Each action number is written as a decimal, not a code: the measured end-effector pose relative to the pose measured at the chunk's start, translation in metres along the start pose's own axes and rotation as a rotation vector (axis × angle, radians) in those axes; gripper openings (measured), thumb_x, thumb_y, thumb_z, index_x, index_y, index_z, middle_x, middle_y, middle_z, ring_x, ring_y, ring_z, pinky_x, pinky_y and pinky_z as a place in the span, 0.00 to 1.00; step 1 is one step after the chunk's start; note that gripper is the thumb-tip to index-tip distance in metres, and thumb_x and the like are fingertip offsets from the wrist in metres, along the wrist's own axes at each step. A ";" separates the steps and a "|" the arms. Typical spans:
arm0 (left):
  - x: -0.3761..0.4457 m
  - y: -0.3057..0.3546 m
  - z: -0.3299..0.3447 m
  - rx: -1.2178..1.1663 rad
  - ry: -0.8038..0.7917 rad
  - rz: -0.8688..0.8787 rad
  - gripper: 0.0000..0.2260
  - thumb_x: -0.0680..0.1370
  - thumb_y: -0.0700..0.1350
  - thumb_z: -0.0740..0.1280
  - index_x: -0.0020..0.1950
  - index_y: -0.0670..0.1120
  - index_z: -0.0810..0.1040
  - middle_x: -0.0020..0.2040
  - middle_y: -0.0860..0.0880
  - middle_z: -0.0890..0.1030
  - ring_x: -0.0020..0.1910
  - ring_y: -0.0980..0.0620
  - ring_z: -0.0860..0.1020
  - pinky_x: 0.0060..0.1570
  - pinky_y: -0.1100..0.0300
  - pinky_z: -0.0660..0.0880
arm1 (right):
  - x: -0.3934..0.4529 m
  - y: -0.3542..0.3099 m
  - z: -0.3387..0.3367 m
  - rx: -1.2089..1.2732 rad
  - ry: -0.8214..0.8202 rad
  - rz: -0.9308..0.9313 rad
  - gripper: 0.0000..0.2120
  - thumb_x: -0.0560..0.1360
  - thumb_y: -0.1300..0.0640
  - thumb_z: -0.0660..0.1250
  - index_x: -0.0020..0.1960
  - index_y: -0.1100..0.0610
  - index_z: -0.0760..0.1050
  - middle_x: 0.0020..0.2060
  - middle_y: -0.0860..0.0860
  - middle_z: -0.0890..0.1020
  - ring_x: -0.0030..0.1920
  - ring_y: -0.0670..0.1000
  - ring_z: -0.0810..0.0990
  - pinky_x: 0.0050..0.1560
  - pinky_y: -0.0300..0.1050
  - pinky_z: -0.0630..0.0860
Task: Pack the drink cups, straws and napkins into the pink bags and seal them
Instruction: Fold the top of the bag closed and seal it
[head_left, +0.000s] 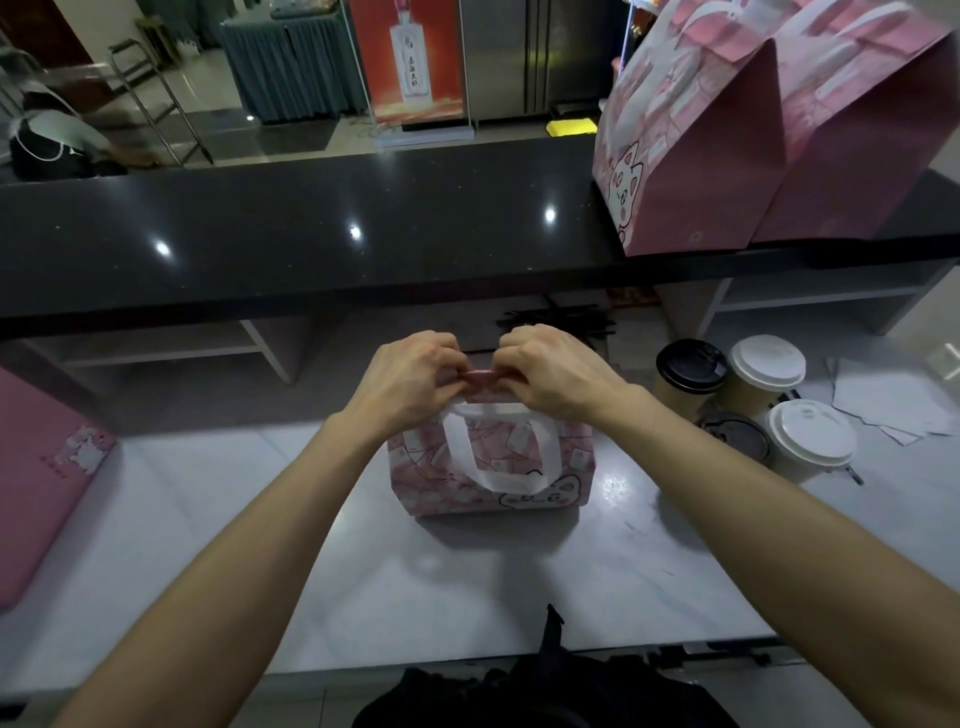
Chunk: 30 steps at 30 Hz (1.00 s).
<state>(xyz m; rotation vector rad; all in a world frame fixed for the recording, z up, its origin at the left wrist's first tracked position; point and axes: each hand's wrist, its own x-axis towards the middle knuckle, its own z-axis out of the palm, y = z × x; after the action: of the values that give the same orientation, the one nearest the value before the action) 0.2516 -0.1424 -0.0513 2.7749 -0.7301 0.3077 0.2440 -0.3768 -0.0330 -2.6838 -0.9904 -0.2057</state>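
Note:
A pink bag with a cat print and white handles stands upright on the pale counter in front of me. My left hand and my right hand both pinch its folded top edge, close together, thumbs toward each other. The bag's contents are hidden. To the right stand several lidded drink cups: one with a black lid, two with white lids, and a dark-lidded one between them. Dark straws lie in a pile behind my hands.
Two closed pink bags stand on the raised black ledge at the upper right. A flat stack of pink bags lies at the left edge. White paper sheets lie at the far right. A black bag sits below the counter's front edge.

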 end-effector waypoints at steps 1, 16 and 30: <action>-0.001 -0.006 -0.002 -0.017 -0.017 -0.032 0.10 0.78 0.62 0.75 0.53 0.58 0.87 0.47 0.62 0.76 0.48 0.58 0.75 0.42 0.57 0.74 | -0.002 0.004 -0.003 -0.004 0.003 0.019 0.10 0.81 0.49 0.73 0.52 0.56 0.85 0.46 0.49 0.81 0.50 0.52 0.78 0.54 0.51 0.76; -0.033 -0.047 -0.034 -0.302 -0.238 -0.232 0.17 0.75 0.58 0.81 0.61 0.62 0.83 0.58 0.62 0.82 0.57 0.59 0.80 0.55 0.59 0.81 | -0.056 0.063 -0.026 0.281 -0.071 0.310 0.20 0.75 0.33 0.75 0.59 0.46 0.86 0.54 0.37 0.83 0.56 0.40 0.81 0.56 0.42 0.77; -0.016 -0.062 -0.021 -0.127 -0.020 -0.202 0.10 0.78 0.37 0.79 0.53 0.52 0.90 0.45 0.61 0.84 0.45 0.62 0.82 0.49 0.60 0.82 | -0.051 0.062 0.002 0.081 0.040 0.293 0.06 0.81 0.55 0.73 0.56 0.52 0.88 0.41 0.38 0.76 0.46 0.47 0.75 0.48 0.44 0.71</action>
<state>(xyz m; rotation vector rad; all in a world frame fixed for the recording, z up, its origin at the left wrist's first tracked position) 0.2663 -0.0763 -0.0472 2.7053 -0.4507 0.1873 0.2463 -0.4527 -0.0591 -2.6972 -0.5701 -0.1543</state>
